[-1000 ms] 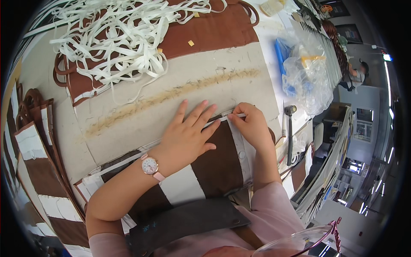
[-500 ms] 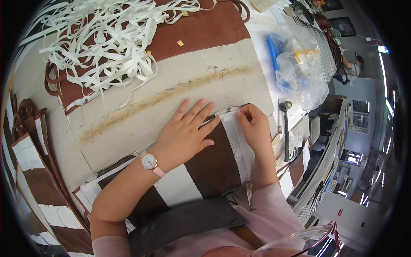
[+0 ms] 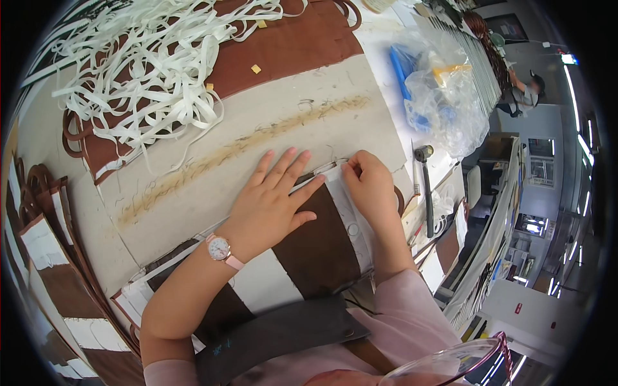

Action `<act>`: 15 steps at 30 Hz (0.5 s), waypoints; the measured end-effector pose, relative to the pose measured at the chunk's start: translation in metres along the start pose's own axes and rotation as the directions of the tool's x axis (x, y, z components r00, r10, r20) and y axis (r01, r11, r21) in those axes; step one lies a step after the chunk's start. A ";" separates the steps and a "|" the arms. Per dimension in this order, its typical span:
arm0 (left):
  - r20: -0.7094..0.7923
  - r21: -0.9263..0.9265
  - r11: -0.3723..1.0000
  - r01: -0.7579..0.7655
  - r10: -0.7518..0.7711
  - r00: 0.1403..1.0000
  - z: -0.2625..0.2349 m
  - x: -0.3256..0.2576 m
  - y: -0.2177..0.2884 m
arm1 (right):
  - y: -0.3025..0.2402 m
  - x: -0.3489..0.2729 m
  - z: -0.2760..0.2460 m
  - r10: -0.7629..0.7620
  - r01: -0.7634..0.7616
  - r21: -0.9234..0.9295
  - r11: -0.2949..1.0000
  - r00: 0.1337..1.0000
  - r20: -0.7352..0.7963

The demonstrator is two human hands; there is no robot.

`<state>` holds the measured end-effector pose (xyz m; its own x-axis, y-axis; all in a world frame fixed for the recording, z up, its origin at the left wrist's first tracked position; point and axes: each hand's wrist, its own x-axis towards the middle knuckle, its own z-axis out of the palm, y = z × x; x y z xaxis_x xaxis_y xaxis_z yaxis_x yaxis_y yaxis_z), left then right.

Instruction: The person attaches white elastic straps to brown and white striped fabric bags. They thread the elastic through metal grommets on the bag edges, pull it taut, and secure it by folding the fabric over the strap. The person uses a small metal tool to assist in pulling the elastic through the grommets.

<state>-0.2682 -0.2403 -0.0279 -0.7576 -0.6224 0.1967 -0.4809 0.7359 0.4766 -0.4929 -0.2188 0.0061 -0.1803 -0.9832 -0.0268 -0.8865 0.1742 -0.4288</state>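
Note:
A brown-and-white striped fabric panel (image 3: 318,235) lies along the near edge of the table, with a round snap near its right end. My left hand (image 3: 273,196) rests flat on the panel's far edge, fingers spread and reaching onto the grey board (image 3: 257,116). At the far right corner my right hand (image 3: 370,183) is closed, thumb and index finger pinching the panel's white edge. The curled fingers hide what exactly lies between them. A brown loop handle (image 3: 400,201) shows beside my right wrist.
A tangle of white tape (image 3: 154,71) covers a brown panel (image 3: 277,48) at the back left. A hammer (image 3: 427,193) and a clear plastic bag (image 3: 450,103) lie on the right. Striped pieces (image 3: 64,283) hang at the left edge. Another person (image 3: 524,93) is far right.
My right hand has curled its fingers tighter at the panel's edge, and a brown loop handle now shows beside that wrist. My left hand stays flat on the panel. The view has shifted slightly.

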 end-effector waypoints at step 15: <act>0.014 0.010 1.000 -0.001 0.001 1.000 -0.002 0.001 0.001 | -0.004 -0.036 0.005 -0.407 0.393 -0.137 0.910 0.907 -0.104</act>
<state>-0.2689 -0.2409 -0.0250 -0.7641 -0.6178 0.1856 -0.4840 0.7393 0.4681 -0.4808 -0.1843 0.0045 0.1531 -0.9575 0.2444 -0.9353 -0.2202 -0.2771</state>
